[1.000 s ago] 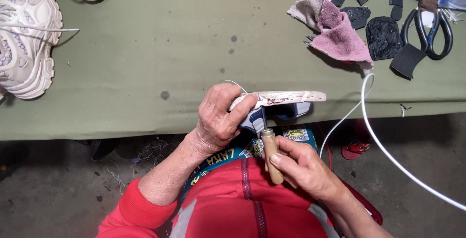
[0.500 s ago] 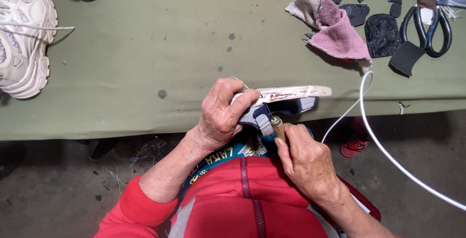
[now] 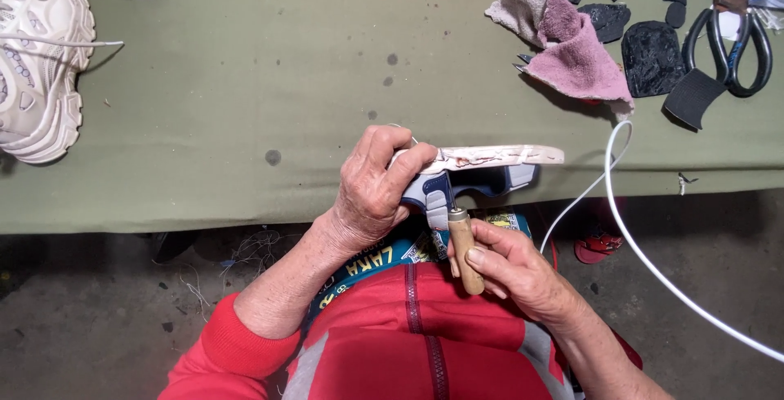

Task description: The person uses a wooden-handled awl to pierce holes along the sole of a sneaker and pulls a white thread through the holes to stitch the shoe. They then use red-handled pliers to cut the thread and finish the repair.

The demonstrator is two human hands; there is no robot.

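Gripping sandal (image 3: 478, 167) — left hand (image 3: 371, 192), awl (image 3: 464, 249) — right hand (image 3: 514, 273) below

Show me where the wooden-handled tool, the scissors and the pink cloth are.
wooden-handled tool (image 3: 465, 245), head view, on the wooden handle.
scissors (image 3: 739, 49), head view, on the black handle loops.
pink cloth (image 3: 576, 61), head view, on its middle fold.

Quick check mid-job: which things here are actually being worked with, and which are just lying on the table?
In hand:
- small blue and white shoe, held sole-up by the left hand
- wooden-handled tool, in the right hand, its tip against the shoe

Lying about:
- pink and grey rags
- black scissors
- black rubber pieces
- white sneaker
- white cord
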